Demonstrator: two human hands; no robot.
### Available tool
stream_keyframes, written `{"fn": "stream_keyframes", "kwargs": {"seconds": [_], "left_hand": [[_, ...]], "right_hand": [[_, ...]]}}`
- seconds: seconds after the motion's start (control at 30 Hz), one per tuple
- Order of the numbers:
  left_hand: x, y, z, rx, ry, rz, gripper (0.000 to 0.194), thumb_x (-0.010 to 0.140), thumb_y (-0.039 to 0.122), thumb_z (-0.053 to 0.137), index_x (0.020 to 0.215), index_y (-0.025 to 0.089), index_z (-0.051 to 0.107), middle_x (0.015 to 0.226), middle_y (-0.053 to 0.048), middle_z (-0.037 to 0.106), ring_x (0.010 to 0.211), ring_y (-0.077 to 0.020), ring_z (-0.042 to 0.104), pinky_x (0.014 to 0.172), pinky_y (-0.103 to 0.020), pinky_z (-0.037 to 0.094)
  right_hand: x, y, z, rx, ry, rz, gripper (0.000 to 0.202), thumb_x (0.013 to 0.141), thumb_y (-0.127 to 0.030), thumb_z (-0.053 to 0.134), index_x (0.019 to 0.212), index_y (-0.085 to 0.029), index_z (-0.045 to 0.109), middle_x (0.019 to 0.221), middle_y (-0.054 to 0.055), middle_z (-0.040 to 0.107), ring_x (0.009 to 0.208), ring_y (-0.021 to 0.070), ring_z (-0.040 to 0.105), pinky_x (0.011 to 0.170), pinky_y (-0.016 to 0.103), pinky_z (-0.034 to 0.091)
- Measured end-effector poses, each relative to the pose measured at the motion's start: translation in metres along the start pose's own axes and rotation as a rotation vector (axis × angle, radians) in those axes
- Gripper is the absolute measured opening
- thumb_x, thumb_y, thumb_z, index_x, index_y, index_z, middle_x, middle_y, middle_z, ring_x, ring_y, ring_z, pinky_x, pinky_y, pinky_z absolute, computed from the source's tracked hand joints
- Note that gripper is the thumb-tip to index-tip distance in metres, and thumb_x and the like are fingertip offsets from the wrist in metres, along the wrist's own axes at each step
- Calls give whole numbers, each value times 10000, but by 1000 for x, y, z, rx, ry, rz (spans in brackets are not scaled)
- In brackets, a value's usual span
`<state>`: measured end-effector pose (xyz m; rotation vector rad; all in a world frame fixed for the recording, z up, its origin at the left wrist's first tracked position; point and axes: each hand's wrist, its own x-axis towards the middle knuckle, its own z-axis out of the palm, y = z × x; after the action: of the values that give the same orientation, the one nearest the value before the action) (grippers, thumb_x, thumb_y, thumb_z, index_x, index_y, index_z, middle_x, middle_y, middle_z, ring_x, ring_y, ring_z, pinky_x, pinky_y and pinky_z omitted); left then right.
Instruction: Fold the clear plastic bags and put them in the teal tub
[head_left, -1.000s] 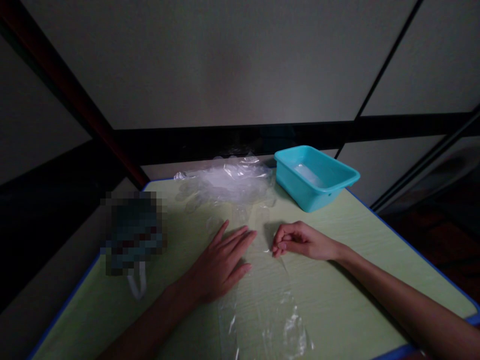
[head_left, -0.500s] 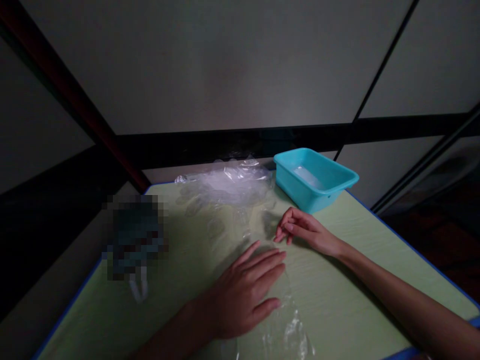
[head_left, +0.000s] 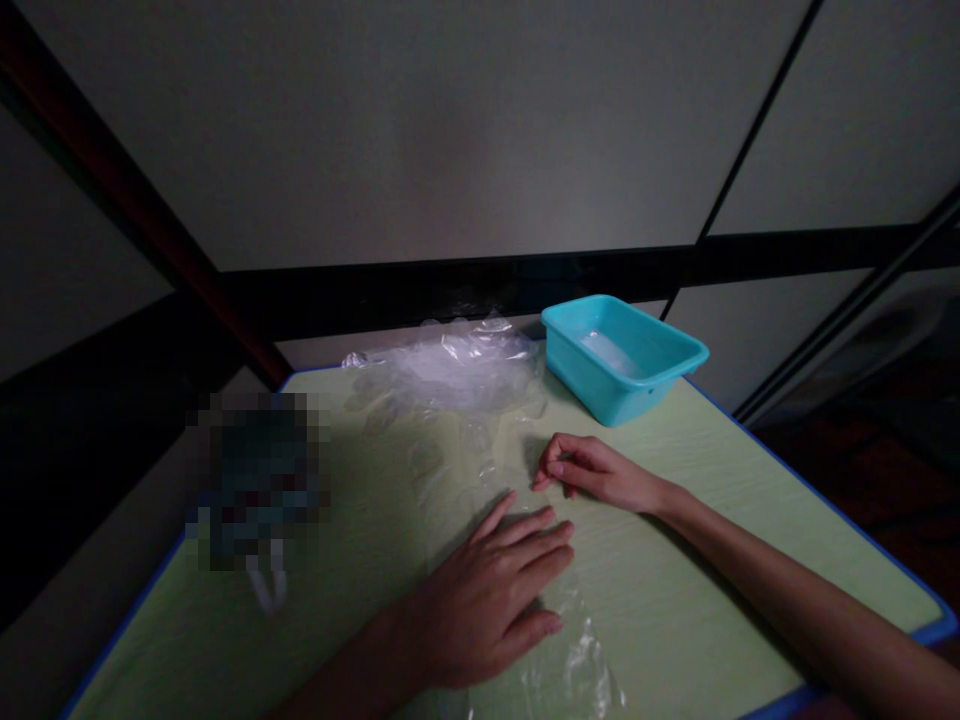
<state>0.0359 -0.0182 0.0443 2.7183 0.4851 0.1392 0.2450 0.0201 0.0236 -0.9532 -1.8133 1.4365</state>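
My left hand (head_left: 491, 595) lies palm down with its fingers spread, pressing on a clear disposable plastic glove (head_left: 581, 665) laid flat on the table. The glove's thin fingers point away from me, and part of it is hidden under the hand. Just right of the glove's far part, my right hand (head_left: 592, 475) is closed, thumb against curled fingers, low over the tabletop. Whatever those fingertips may pinch is too small to see. Beyond both hands lies a pile of clear plastic gloves (head_left: 457, 365), crumpled and shiny, at the table's back edge.
A turquoise plastic basin (head_left: 634, 400) stands at the back right, with something whitish inside. On the left sits a pixelated dark object (head_left: 262, 480) with white straps (head_left: 266, 580). The green tabletop (head_left: 360, 540) has a blue edge and meets pale panels (head_left: 450, 150) behind.
My right hand has come slightly nearer to me and its fingers have curled in more. My left hand stays flat, nearly in place. The view has shifted a little.
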Motion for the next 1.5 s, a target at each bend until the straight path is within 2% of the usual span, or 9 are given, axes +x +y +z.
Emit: {"fn": "stream_keyframes", "kwargs": {"seconds": [0.2, 0.4, 0.67, 0.83, 0.9, 1.03, 1.3, 1.37, 1.5], "left_hand": [[0, 0, -2, -34, -1, -4, 455, 870, 345, 449, 1291, 192, 369, 1368, -39, 383, 1287, -206, 264, 1075, -470, 90], [0, 0, -4, -63, -1, -10, 494, 872, 396, 437, 1312, 195, 332, 1362, -36, 392, 1286, -195, 268, 1078, -467, 51], [-2, 4, -4, -94, -25, -5, 535, 872, 433, 426, 1341, 221, 281, 1372, -7, 376, 1310, -224, 196, 1068, -500, 49], [-2, 5, -5, -107, -61, 4, 546, 872, 434, 430, 1348, 227, 261, 1363, 14, 391, 1326, -230, 119, 1058, -523, 18], [-2, 6, -5, -112, -55, 2, 540, 878, 442, 414, 1348, 226, 262, 1361, 7, 396, 1328, -225, 108, 1056, -524, 9], [-1, 5, -6, -108, -55, -6, 550, 878, 460, 398, 1350, 208, 267, 1365, -31, 389, 1327, -235, 106, 1055, -524, 14], [-1, 5, -5, -126, -63, -17, 543, 881, 465, 386, 1351, 219, 269, 1374, -35, 374, 1324, -249, 111, 1051, -526, -22], [-1, 5, -4, -123, -72, -15, 558, 874, 462, 403, 1352, 209, 268, 1368, -52, 382, 1323, -256, 114, 1046, -531, -29], [0, 5, -4, -125, -102, -14, 600, 847, 434, 467, 1356, 191, 264, 1362, -72, 389, 1322, -273, 100, 1040, -540, -24]], "right_hand": [[3, 2, 2, -104, -12, -61, 296, 817, -444, 519, 746, -163, 459, 767, 47, 601, 738, 151, 603, 561, 242, 456], [3, 0, -1, -267, -14, -160, 184, 758, -297, 629, 741, -152, 516, 807, 54, 586, 737, 156, 576, 610, 260, 435], [4, -5, -4, -389, -59, -224, 135, 788, -270, 600, 772, -153, 537, 814, 56, 608, 730, 150, 553, 610, 263, 429], [2, -10, -6, -425, -114, -249, 76, 817, -220, 557, 784, -152, 549, 851, 59, 596, 788, 151, 545, 685, 284, 438], [0, -11, -7, -436, -138, -248, 58, 809, -201, 563, 827, -147, 561, 882, 61, 579, 772, 143, 535, 645, 263, 443], [-2, -9, -8, -444, -163, -236, 167, 761, -222, 628, 893, -145, 559, 914, 55, 537, 682, 115, 502, 507, 203, 419], [-2, -8, -5, -435, -169, -217, 221, 749, -296, 645, 875, -146, 542, 919, 57, 513, 676, 112, 485, 494, 191, 421], [-2, -8, -5, -453, -167, -215, 278, 719, -328, 671, 879, -145, 536, 918, 55, 509, 680, 116, 487, 515, 204, 429], [-4, -8, -4, -530, -153, -253, 382, 650, -398, 715, 878, -150, 534, 913, 51, 514, 810, 164, 499, 685, 279, 437]]}}
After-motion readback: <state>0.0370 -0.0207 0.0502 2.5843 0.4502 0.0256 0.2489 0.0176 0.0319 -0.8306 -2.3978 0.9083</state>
